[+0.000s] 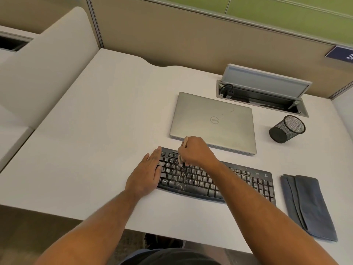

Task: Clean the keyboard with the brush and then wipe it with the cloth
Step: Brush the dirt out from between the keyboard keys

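Evidently brushing: the right hand (194, 150) grips the pale wooden-handled brush (184, 143) over the dusty black keyboard (193, 181), flat left hand (147, 171) steadying it; the folded grey cloth (307, 205) at three o'clock comes later.

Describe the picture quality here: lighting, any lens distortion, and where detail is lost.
Head view: soft, even light, only faint shadows under the hands; wide-angle lens bows the desk edges and partition; the brush in the right hand is mostly hidden and blurry; keyboard legends are unreadable; the left hand looks sharp.
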